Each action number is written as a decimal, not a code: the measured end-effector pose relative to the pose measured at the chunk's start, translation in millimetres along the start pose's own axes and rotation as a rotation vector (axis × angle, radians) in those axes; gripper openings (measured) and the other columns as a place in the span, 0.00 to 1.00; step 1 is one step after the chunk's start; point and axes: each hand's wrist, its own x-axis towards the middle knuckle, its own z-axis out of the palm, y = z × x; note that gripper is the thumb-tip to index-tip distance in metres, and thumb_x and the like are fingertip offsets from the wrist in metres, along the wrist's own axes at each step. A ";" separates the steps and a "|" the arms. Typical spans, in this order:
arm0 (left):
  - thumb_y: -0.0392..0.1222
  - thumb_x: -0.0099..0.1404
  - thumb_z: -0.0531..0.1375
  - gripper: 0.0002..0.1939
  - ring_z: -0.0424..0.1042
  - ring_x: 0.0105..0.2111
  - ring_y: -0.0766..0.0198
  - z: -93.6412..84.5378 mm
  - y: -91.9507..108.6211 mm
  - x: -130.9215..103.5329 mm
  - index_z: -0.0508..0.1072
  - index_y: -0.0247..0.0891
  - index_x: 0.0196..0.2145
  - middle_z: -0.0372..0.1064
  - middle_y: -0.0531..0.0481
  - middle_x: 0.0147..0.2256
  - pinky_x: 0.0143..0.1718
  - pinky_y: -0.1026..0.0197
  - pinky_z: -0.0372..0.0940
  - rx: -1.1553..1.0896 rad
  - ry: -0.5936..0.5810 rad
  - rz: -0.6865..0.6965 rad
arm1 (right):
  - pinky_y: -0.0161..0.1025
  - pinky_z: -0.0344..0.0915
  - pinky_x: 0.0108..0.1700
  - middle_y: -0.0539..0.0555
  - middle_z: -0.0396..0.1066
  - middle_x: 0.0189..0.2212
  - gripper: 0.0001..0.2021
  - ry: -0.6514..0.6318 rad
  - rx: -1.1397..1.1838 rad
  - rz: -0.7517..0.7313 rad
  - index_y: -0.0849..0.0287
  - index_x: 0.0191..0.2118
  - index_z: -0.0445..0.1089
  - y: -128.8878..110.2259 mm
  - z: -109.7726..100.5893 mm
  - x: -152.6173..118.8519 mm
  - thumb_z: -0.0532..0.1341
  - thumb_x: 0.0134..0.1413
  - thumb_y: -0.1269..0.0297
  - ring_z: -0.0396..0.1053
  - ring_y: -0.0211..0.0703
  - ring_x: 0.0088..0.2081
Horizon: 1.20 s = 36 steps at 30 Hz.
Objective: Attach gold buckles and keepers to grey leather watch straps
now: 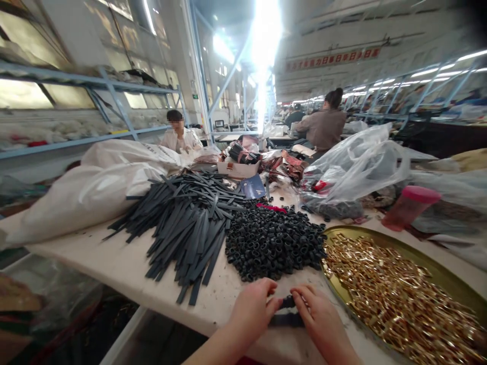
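Between both hands' grip, dark strap point(286, 319), pinched

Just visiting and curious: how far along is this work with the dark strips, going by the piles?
No pile of finished pieces shows. In hand: the left hand and right hand pinch one dark flat strap piece at the table edge. Left: a big heap of dark flat strips, a mound of small black rings and a round tray of gold metal clips.

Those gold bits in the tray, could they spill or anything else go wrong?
Maybe. The tray of gold clips sits close to the right hand, so an elbow bump might scatter them. The black strap held by both hands, left hand included, lies near the table edge and might drop. The black rings could roll away.
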 end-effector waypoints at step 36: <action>0.59 0.47 0.58 0.21 0.69 0.31 0.59 -105.2 -23.6 -50.4 0.66 0.41 0.33 0.70 0.53 0.27 0.34 0.61 0.63 -0.304 0.630 -0.283 | 0.39 0.59 0.41 0.56 0.67 0.37 0.12 0.272 -0.388 0.027 0.57 0.42 0.66 35.8 -31.9 44.4 0.51 0.53 0.72 0.65 0.44 0.38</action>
